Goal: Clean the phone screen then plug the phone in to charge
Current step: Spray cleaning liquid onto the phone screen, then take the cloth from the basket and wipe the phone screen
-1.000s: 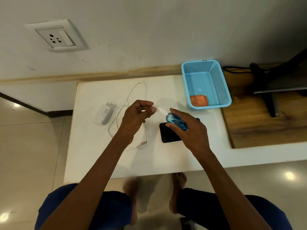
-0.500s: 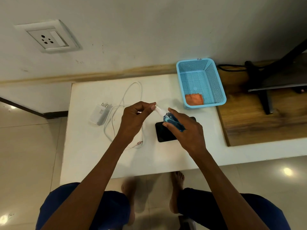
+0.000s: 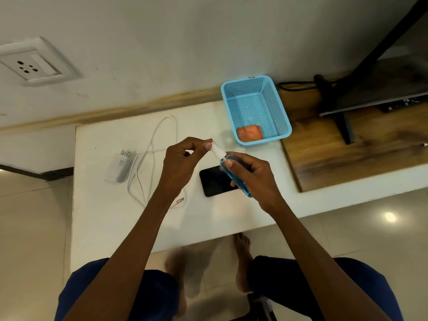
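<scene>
A black phone (image 3: 214,181) lies flat, screen up, on the white table (image 3: 104,216). Above it my right hand (image 3: 252,174) grips a small bottle of blue liquid (image 3: 234,174), tilted with its white nozzle pointing up-left. My left hand (image 3: 183,163) pinches the bottle's white cap (image 3: 215,150) between thumb and fingers. A white charger plug (image 3: 119,167) lies to the left, its white cable (image 3: 150,158) looping over the table, with the connector end (image 3: 179,201) near my left wrist. An orange cloth (image 3: 250,133) sits in a blue basket (image 3: 278,107).
A wall socket (image 3: 27,66) is on the wall at upper left. A wooden board (image 3: 347,158) with a dark screen on its stand (image 3: 342,126) fills the right side. My knees and bare feet are below the table's front edge.
The view has drifted, so everything sits slightly lower left in frame. Both hands stay together on the bottle and its cap above the phone.
</scene>
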A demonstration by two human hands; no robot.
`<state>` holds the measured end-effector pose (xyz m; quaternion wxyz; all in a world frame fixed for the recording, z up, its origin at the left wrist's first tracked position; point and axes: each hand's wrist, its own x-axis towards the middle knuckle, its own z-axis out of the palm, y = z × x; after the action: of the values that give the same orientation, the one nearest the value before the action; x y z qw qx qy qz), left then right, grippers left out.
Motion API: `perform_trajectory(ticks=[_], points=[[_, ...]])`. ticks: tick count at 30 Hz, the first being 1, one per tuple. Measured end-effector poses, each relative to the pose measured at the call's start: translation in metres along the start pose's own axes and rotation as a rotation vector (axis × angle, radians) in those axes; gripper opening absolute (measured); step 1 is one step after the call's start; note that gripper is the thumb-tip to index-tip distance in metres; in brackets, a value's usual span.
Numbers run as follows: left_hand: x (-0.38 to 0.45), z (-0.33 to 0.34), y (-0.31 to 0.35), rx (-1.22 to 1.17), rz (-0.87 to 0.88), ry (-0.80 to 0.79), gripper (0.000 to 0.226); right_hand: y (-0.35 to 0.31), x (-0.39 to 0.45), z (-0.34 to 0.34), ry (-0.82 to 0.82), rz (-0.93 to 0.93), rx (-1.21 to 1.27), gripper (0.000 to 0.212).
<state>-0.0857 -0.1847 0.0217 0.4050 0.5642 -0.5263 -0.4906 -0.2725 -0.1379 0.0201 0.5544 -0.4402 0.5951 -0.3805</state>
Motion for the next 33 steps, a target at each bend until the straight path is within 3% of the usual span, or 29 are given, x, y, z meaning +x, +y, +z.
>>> perform_trajectory(ticks=[6, 10, 15, 21, 33], points=[[0.003, 0.013, 0.004, 0.010, 0.105, -0.071, 0.022, -0.007, 0.008, -0.023, -0.060, 0.210, 0.218, 0.040], [0.000, 0.024, 0.001, 0.159, 0.129, -0.102, 0.025, -0.003, 0.013, -0.040, 0.144, 0.172, 0.247, 0.039], [-0.002, 0.038, -0.004, 0.335, 0.136, -0.073, 0.024, 0.002, 0.016, -0.063, 0.311, -0.086, 0.020, 0.044], [0.001, 0.050, -0.006, 0.434, 0.153, -0.101, 0.021, 0.008, 0.018, -0.095, 0.501, -0.066, -0.179, 0.049], [0.000, 0.046, -0.005, 0.490, 0.129, -0.100, 0.022, 0.017, 0.022, -0.097, 0.462, 0.029, -0.333, 0.052]])
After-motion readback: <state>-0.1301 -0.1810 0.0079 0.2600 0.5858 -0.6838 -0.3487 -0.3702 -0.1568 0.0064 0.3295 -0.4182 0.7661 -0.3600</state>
